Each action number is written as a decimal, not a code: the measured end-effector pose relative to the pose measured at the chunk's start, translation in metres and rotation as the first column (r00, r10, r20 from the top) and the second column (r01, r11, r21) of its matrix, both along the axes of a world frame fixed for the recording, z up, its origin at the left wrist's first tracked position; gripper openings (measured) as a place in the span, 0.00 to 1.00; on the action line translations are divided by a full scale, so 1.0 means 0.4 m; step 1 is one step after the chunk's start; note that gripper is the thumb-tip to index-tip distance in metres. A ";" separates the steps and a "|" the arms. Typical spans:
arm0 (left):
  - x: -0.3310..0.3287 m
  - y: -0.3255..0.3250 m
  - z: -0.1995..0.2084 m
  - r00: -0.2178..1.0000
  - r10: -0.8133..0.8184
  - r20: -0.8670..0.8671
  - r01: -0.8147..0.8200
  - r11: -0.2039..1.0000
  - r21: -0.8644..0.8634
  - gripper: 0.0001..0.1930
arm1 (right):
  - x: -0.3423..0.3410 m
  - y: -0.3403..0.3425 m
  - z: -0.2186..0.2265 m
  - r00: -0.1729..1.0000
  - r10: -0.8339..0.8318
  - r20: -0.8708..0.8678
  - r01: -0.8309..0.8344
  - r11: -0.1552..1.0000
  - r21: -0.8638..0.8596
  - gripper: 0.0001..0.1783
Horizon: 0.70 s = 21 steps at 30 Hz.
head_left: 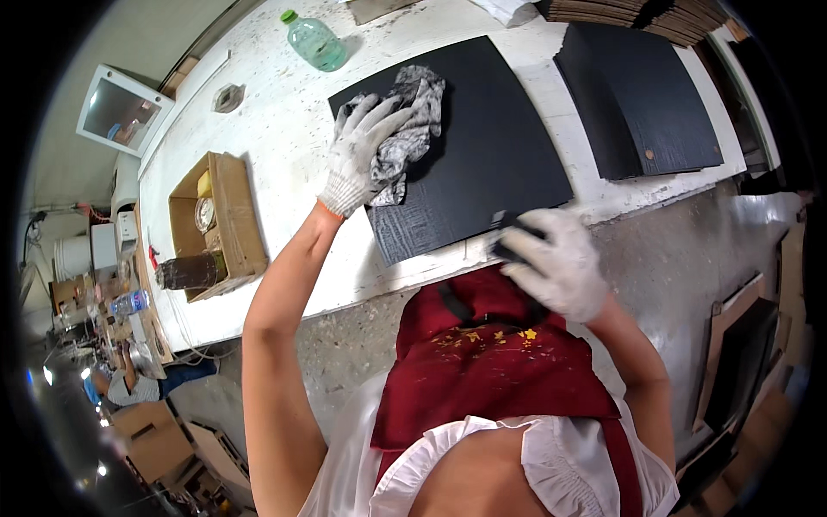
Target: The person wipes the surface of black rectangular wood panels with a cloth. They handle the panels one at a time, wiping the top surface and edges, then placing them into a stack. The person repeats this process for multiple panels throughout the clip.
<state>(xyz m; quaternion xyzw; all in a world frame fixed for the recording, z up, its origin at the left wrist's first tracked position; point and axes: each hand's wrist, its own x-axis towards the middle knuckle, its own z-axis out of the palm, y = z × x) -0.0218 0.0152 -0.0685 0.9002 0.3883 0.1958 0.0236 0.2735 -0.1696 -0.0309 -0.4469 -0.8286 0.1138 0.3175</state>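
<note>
My left hand (353, 159), in a white knit glove, lies with its fingers stretched over a crumpled black-and-white cloth (416, 129). The cloth rests on the left part of a flat black panel (491, 129) on the white table. At the panel's near right edge, my gloved right hand (558, 265) is closed round a small black block or pad (513, 234); its exact kind is partly hidden by the fingers. Light streaky marks show on the panel's near left corner.
A green-capped bottle (317, 43) stands beyond the panel. To the left is an open cardboard box (245, 215) holding a jar and other items, near a white-framed mirror or screen (123, 109). More black panels (642, 103) are stacked at right. Another person (133, 388) is far left.
</note>
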 end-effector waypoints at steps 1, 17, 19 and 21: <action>0.000 -0.003 0.010 1.000 0.002 0.008 -0.002 1.000 -0.029 0.38 | -0.049 0.011 -0.005 0.998 0.062 -0.005 -0.062 0.998 0.031 0.21; -0.002 0.003 -0.006 0.998 -0.029 0.060 0.032 0.999 -0.038 0.35 | 0.061 0.051 -0.075 0.986 0.052 0.161 -0.061 0.997 0.051 0.14; -0.013 -0.003 -0.011 0.998 -0.018 0.059 0.020 0.999 -0.038 0.35 | 0.191 0.021 -0.043 0.937 -0.193 0.290 0.173 0.980 0.094 0.16; -0.013 0.006 -0.022 0.998 -0.029 0.063 0.031 0.999 -0.035 0.34 | 0.285 0.000 -0.042 0.873 -0.373 0.314 0.372 0.926 0.065 0.19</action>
